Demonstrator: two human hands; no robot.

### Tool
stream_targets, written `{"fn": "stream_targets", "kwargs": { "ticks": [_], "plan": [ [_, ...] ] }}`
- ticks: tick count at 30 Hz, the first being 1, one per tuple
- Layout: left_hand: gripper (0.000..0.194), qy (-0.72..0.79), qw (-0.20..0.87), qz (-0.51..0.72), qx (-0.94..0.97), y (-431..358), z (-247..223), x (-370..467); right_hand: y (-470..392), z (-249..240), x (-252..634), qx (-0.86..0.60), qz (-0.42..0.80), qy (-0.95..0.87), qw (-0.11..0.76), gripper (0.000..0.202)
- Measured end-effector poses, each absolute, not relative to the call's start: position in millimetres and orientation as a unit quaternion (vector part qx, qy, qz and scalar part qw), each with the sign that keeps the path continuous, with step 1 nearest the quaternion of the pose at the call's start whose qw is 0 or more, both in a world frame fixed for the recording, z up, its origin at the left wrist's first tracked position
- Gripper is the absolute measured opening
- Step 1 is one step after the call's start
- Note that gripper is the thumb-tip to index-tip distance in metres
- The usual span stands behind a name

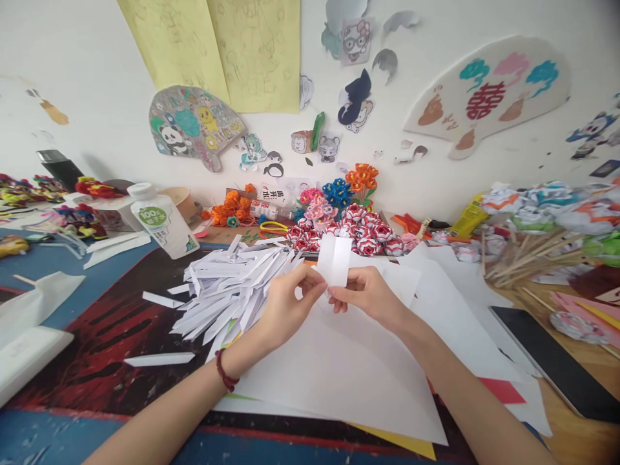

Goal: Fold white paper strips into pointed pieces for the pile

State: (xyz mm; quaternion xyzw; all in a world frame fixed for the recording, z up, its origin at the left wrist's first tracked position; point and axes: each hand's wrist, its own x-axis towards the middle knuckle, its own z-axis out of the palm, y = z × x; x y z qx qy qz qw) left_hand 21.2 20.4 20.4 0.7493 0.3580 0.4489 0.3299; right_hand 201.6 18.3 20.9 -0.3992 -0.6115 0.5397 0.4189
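Note:
A small folded piece of white paper (334, 255) stands upright between my hands, with crease lines running down it. My left hand (293, 294) pinches its lower left edge between thumb and forefinger. At the lower right edge, my right hand (361, 290) grips the same paper, thumb in front. Beneath both hands lie large white paper sheets (334, 368). Just left of my left hand is a heap of folded white paper strips (232, 278). One loose strip (159, 360) lies apart on the dark red mat (97, 361).
A white bottle (162, 223) stands behind the heap. Red-and-white paper flowers (363, 232) and orange flowers (232, 208) line the wall. On the right are a black tablet-like device (557, 361) and wooden sticks (523, 258). A white box-like object (33, 361) sits at the left.

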Motion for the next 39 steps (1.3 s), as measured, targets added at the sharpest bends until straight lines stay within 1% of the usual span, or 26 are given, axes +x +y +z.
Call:
{"fn": "stream_targets", "kwargs": {
  "ticks": [4,5,8,12,16,29,36,39],
  "plan": [
    [0.005,0.362,0.344,0.457,0.736,21.2,18.3,20.9,17.6,20.4,200.8,-0.404,0.536,-0.605,0.428,0.021],
    [0.007,0.365,0.352,0.464,0.726,22.0,17.6,20.7,17.2,20.2,200.6,-0.404,0.537,-0.602,0.431,0.021],
    [0.02,0.372,0.386,0.479,0.695,25.4,15.7,20.1,16.6,19.7,200.3,-0.405,0.538,-0.594,0.44,0.022],
    [0.018,0.386,0.412,0.449,0.693,28.8,13.6,19.5,16.9,20.4,200.5,-0.406,0.531,-0.595,0.446,0.024],
    [0.027,0.41,0.397,0.436,0.696,28.0,13.1,19.7,16.6,21.7,200.8,-0.413,0.53,-0.594,0.443,0.024],
    [0.024,0.418,0.377,0.44,0.7,25.2,18.9,20.4,17.0,23.6,198.7,-0.415,0.512,-0.608,0.443,0.028],
    [0.025,0.41,0.34,0.433,0.727,24.4,20.4,19.0,16.8,20.7,198.6,-0.416,0.506,-0.614,0.441,0.025],
    [0.025,0.41,0.34,0.432,0.728,24.1,21.0,18.8,17.7,19.4,199.1,-0.421,0.497,-0.615,0.444,0.024]
  ]
}}
